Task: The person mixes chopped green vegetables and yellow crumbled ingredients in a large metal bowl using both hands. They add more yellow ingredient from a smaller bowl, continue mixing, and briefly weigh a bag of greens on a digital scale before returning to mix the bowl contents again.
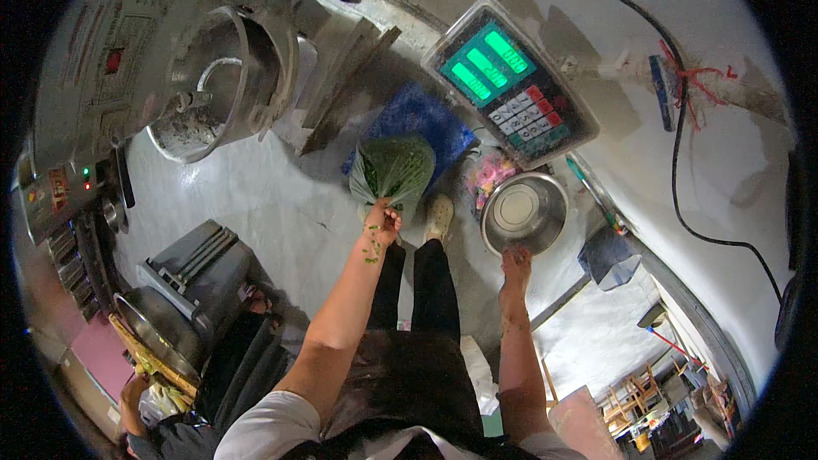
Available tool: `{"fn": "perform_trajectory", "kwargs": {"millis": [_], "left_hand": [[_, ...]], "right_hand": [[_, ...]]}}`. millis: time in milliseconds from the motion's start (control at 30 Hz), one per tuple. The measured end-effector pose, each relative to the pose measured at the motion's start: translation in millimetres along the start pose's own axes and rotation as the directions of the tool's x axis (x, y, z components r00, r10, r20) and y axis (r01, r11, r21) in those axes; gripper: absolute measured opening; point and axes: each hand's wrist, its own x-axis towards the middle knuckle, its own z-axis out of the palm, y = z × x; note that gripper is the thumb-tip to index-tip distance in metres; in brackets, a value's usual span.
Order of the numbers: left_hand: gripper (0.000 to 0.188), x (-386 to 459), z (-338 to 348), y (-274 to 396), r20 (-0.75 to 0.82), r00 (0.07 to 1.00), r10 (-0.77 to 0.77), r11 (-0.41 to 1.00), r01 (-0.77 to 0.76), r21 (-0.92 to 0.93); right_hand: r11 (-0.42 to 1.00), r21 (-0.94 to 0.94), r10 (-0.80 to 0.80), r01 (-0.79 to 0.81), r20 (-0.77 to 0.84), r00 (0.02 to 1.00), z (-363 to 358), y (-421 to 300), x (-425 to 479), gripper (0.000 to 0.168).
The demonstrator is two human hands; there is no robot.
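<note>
My left hand (382, 222) grips the gathered mouth of a clear plastic bag (397, 169) that holds chopped green leaves, perhaps scallions. Green bits cling to my left wrist. Behind the bag lies the blue platform (414, 116) beside a digital scale's display and keypad unit (511, 86). On the right, my right hand (516, 262) holds the near rim of a steel bowl (537, 233), in which a round pale patch shows at the bottom. Past the bowl is a pink floral bundle (489, 174), partly covered by bowl and scale.
A large steel mixing bowl (239, 96) stands in a machine at the upper left. A grey bin (208, 268) is at the left. Nearby, another person's hand (133, 396) is beside a wide steel basin (160, 332). A black cable (680, 140) runs along the right wall.
</note>
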Motion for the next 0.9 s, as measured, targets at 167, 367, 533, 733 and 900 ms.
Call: {"fn": "perform_trajectory", "kwargs": {"millis": [167, 367, 533, 733, 900], "left_hand": [[0.045, 21.6, 37.5, -15.4, -0.014, 0.999, 0.045, 0.996, -0.046, -0.081], [0.014, 100.7, 0.9, -6.9, 0.210, 0.977, 0.023, 0.947, 0.045, -0.317], [0.028, 84.1, 0.1, -6.5, 0.411, 0.912, 0.002, 0.996, 0.033, -0.077], [0.059, 40.7, -17.3, 8.0, 0.079, 0.995, -0.055, 0.948, 0.028, 0.316], [0.062, 40.4, -81.6, 7.2, -0.083, 0.996, 0.024, 0.942, 0.005, 0.336]], "right_hand": [[0.993, 0.026, 0.113, -0.111, -0.061, 0.992, -4.2, 1.9, -3.7, 0.046], [0.979, 0.028, 0.200, -0.201, 0.034, 0.979, 23.7, -2.3, -3.5, 0.047], [0.967, 0.106, 0.230, -0.232, 0.032, 0.973, 20.1, -3.2, -6.5, 0.041], [0.928, 0.233, 0.278, -0.291, 0.087, 0.957, 10.0, 24.0, 8.5, 0.038], [0.954, 0.096, 0.281, -0.285, 0.058, 0.958, 25.7, 17.9, -4.2, 0.038]]}}
